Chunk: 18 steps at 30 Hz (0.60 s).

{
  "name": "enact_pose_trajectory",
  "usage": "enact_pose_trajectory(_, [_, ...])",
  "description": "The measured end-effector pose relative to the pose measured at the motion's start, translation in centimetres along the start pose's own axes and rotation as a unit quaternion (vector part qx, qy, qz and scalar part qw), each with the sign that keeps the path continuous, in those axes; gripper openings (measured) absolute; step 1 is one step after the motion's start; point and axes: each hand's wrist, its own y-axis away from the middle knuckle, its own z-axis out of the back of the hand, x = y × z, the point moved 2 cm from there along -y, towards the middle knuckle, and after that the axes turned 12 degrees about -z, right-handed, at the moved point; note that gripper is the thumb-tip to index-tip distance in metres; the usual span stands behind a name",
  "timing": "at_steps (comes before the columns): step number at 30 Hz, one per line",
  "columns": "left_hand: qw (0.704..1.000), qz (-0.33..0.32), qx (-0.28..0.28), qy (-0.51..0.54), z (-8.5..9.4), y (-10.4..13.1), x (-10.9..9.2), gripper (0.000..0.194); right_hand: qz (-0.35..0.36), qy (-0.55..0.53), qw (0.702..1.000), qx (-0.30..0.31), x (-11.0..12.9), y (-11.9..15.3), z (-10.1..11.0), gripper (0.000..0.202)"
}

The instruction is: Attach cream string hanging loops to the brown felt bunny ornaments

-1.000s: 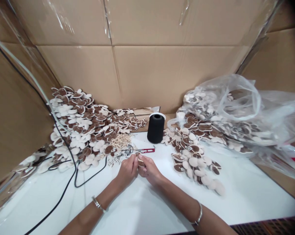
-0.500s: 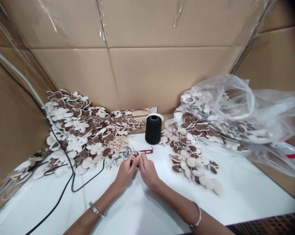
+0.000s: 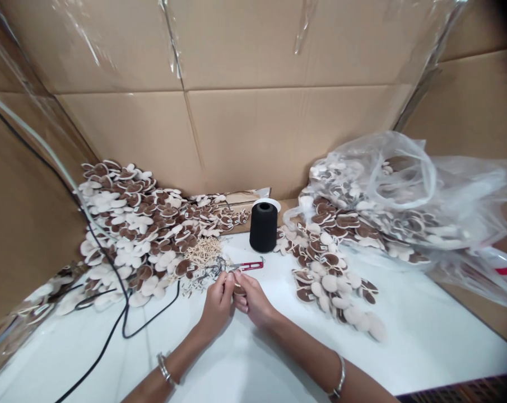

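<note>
At the far left, one white cable (image 3: 47, 146) and at least one black cable (image 3: 127, 302) slant down from the edge of the frame. Left of centre, a big heap of brown-and-cream plush cutouts (image 3: 139, 224) lies too thick to count. Low in the frame, a silver-coloured bangle (image 3: 164, 369) circles the left wrist; whether it is one band or two, I cannot tell. At the heap's right side sits one small mound of cream cord bits (image 3: 203, 252), with dark thread ends (image 3: 213, 272) strewn just below it, also past counting. Near the centre, the left hand (image 3: 218, 296) and right hand (image 3: 253, 299) meet around one brown plush piece (image 3: 239, 290), largely hidden; both thumbs and forefingers pinch it, and the right hand's other fingers curl under. Just above the fingertips lies one pair of red-handled thread snips (image 3: 251, 265), blades to the left. Higher up stands one cone of black thread (image 3: 263, 229), upright, with one white disc (image 3: 274, 202) showing behind its top. Right of centre, a second, smaller heap of cutouts (image 3: 329, 280) trails down the white tabletop (image 3: 404, 347). One bangle (image 3: 340, 378) rings the right forearm at lower right. Farther right, clear plastic bagging (image 3: 467, 207) covers more cutouts; how many bags, I cannot tell.
</note>
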Motion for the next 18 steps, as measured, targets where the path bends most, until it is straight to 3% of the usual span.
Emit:
enact_pose_trajectory(7, [0.993, 0.036, -0.051, 0.097, -0.3, 0.0, -0.9, 0.043, -0.067, -0.153, 0.986, -0.004, 0.1, -0.5, -0.3, 0.042])
enact_pose_trajectory(10, [0.985, 0.028, -0.027, 0.171, -0.7, -0.1, -2.4, 0.042, -0.105, -0.167, 0.980, -0.015, 0.4, -0.8, -0.2, 0.048])
enact_pose_trajectory(13, [0.978, 0.038, -0.004, 0.204, -0.2, -0.6, -2.7, 0.040, -0.034, -0.128, 0.991, -0.037, 0.9, -0.9, 0.0, 0.048])
enact_pose_trajectory(15, [0.984, 0.042, -0.026, 0.174, 0.8, -1.0, -1.8, 0.038, 0.000, -0.084, 0.996, -0.031, 1.1, -0.9, 0.2, 0.047])
enact_pose_trajectory(18, [0.993, 0.026, -0.035, 0.109, 2.5, -1.8, 0.2, 0.037, -0.004, -0.037, 0.999, -0.028, 1.4, -1.0, 1.0, 0.048])
